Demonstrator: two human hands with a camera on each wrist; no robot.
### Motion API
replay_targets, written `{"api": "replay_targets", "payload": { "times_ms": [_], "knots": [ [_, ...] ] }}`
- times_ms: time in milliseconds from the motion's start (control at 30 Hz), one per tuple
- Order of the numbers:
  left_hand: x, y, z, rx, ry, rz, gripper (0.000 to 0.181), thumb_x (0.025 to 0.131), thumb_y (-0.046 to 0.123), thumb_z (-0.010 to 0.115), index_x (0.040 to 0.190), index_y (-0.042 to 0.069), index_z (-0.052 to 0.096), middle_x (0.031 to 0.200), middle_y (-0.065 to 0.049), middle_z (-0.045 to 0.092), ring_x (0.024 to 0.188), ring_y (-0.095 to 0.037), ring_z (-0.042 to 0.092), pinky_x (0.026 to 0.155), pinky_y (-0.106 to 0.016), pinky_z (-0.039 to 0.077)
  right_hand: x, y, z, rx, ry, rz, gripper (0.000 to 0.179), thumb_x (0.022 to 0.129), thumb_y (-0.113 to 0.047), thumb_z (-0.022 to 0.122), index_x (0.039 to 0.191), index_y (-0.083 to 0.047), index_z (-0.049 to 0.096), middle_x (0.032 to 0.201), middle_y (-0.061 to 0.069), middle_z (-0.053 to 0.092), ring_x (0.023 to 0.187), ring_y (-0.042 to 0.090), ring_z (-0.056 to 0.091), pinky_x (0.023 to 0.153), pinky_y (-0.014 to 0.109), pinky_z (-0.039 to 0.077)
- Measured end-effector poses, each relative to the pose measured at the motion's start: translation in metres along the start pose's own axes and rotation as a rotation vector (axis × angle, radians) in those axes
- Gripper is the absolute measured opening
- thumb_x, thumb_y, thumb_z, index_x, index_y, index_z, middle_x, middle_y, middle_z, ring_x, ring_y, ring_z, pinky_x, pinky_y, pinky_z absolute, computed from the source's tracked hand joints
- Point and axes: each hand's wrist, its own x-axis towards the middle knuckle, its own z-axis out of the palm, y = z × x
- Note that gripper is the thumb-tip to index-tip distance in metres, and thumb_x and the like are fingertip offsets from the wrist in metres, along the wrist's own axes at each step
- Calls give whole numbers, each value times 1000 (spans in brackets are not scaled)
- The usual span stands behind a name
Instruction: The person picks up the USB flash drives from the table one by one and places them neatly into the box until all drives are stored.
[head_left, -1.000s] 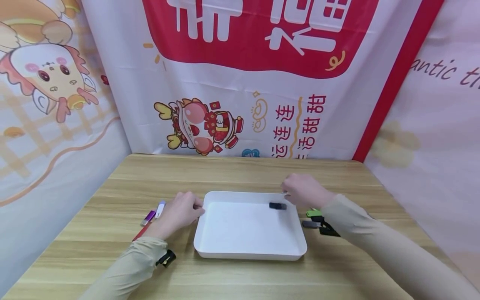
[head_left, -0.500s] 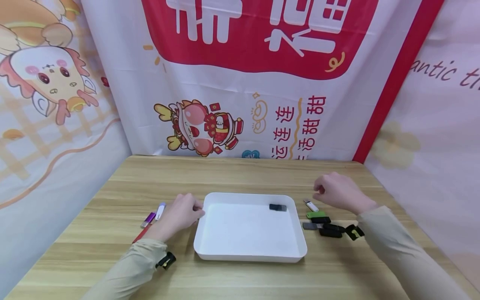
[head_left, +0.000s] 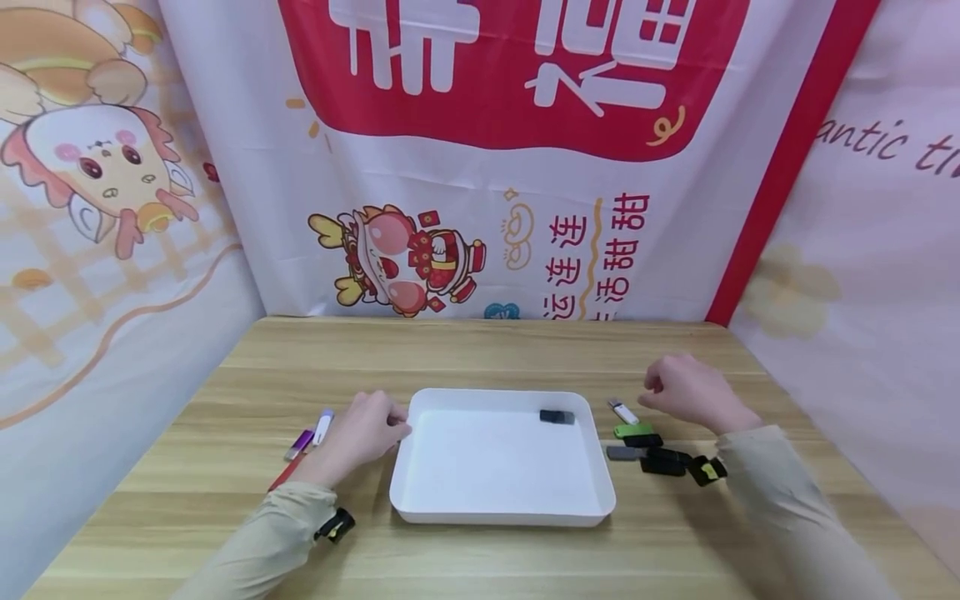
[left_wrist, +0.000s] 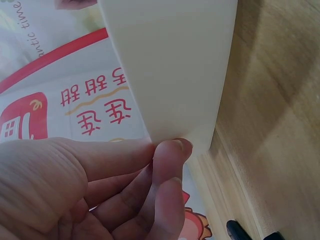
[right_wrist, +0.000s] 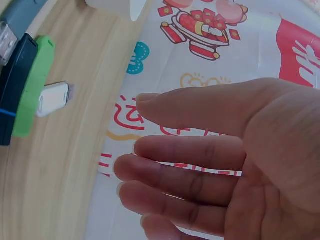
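Note:
My left hand [head_left: 367, 427] is at the left wall of a white tray [head_left: 502, 515], pinching its rim between thumb and fingertips; the left wrist view shows the fingertips [left_wrist: 170, 150] against the outer wall. Inside the tray's far right corner lies a black USB flash drive [head_left: 557, 417]. My right hand [head_left: 693, 392] is raised right of the tray with nothing in it, its fingers [right_wrist: 185, 185] loosely extended and apart. Nearest to it is a white USB flash drive [head_left: 622, 412], with a green one [head_left: 632, 430] just in front.
Several dark flash drives [head_left: 663, 462] and a grey one [head_left: 624, 452] lie in a group right of the tray. On the left lie a purple drive [head_left: 302, 442], a white one [head_left: 323, 426] and a red one [head_left: 288, 469] partly behind my wrist. Printed fabric [head_left: 450, 175] hangs behind the table.
My right hand has moved right, from over the tray's far right corner to beyond the white drive, uncovering the drives there. The left hand stays at the tray's rim.

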Motion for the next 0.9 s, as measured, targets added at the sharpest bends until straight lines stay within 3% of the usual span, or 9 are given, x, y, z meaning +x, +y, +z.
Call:
{"api": "replay_targets", "payload": {
  "times_ms": [233,567,900],
  "knots": [
    [0,3,-2,-8,1,-7,34,91,10,67,59,11,58,56,2,54,52,-12,47,49,-26,34,2,-2,3,14,-1,37,9,85,-19,74,80,-12,71,68,-1,59,61,17,52,56,33,45],
    [-3,1,2,-2,5,-10,40,92,11,68,56,14,52,54,4,52,51,-12,47,48,-26,33,3,-9,12,-5,-38,67,14,86,-19,72,75,-13,68,63,0,55,58,17,50,53,32,42],
    [-1,-1,4,-4,-10,-18,33,92,12,67,60,11,60,57,2,54,52,-13,49,48,-27,34,7,-11,8,-40,-13,30,25,84,-19,73,63,-15,58,56,-3,45,52,14,43,48,30,33]
  ]
}}
